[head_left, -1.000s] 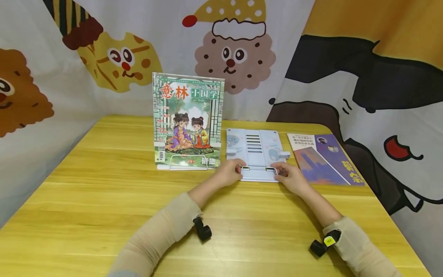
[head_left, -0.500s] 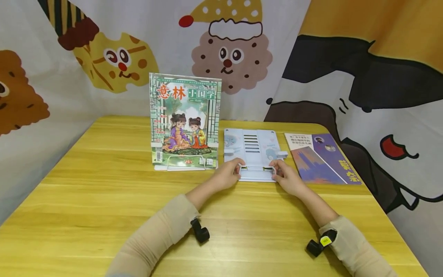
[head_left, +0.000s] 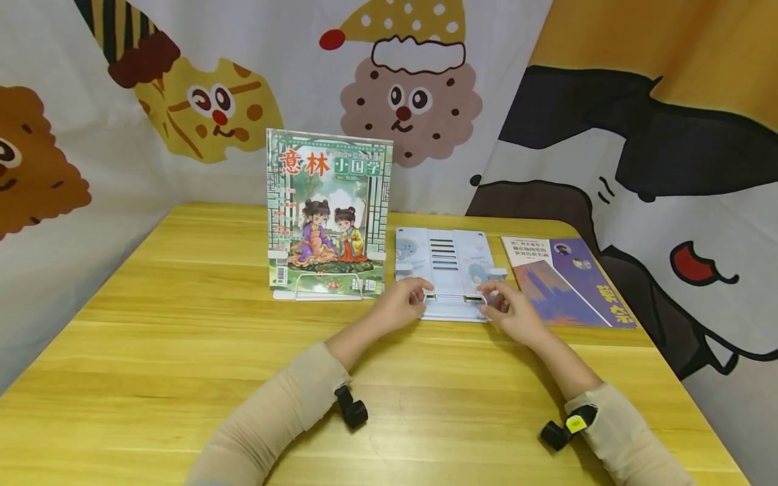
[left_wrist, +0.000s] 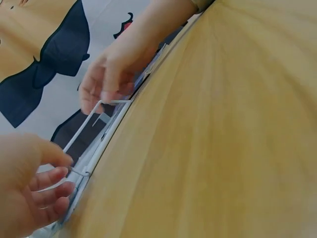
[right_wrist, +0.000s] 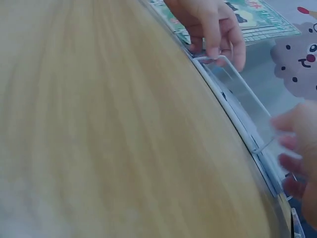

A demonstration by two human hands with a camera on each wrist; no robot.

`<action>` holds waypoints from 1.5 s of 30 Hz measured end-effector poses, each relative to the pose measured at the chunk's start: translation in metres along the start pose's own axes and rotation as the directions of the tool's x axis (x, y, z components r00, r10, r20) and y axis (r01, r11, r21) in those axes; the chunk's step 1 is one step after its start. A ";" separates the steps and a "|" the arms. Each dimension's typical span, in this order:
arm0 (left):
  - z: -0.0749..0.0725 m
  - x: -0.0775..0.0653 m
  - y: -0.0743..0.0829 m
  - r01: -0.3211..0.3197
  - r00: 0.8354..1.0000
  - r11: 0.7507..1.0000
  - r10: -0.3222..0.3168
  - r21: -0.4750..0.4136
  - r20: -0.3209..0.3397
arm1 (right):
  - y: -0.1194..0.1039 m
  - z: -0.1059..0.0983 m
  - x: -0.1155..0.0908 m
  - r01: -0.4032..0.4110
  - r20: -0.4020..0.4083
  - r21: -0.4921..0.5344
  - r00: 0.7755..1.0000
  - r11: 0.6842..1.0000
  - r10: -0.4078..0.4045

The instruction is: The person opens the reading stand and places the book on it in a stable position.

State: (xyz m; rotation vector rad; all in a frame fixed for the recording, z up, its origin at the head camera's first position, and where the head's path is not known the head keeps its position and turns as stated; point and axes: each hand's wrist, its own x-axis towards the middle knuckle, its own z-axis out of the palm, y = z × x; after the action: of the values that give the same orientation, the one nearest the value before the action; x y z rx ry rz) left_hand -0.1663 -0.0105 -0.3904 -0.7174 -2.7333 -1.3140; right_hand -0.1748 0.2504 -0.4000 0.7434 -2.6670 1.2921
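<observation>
The stand (head_left: 446, 280) lies flat on the bench (head_left: 304, 405), toward the far side, its long axis running near to far, with a column of slots in its far half and a wire (right_wrist: 247, 88) across its near part. The left hand (head_left: 398, 307) pinches the wire's left corner between thumb and finger, the other fingers loosely bent; the right hand (head_left: 516, 317) pinches the right corner likewise, though its own wrist view blurs it. Both wrist views show the wire raised clear of the stand on bent ends, a height the head view hardly gives. The head view alone shows the slots, the whole magazine (head_left: 328, 209) upright at left, and the cover of the book (head_left: 568, 283) lying at right.
</observation>
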 end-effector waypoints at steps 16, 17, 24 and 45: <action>0.001 0.045 -0.007 0.159 0.918 0.985 -0.170 -0.059 -0.359 | 0.031 -0.015 0.051 -0.185 -0.266 0.017 0.947 0.983 0.183; 0.001 0.046 -0.008 0.168 0.914 0.983 -0.182 -0.071 -0.363 | 0.033 -0.015 0.053 -0.203 -0.248 0.028 0.947 0.979 0.204; 0.006 0.055 -0.016 0.268 0.871 0.945 -0.320 -0.186 -0.372 | 0.040 -0.012 0.067 -0.299 -0.166 0.028 0.940 0.954 0.299; 0.014 0.066 -0.025 0.371 0.820 0.908 -0.418 -0.192 -0.392 | 0.044 -0.001 0.082 -0.432 -0.166 -0.015 0.890 0.902 0.424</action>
State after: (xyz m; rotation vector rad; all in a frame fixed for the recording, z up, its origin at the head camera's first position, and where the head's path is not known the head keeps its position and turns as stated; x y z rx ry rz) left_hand -0.2333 0.0126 -0.4038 0.1578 -2.5309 -1.4783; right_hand -0.2670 0.2425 -0.4084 0.0290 -2.8099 1.2906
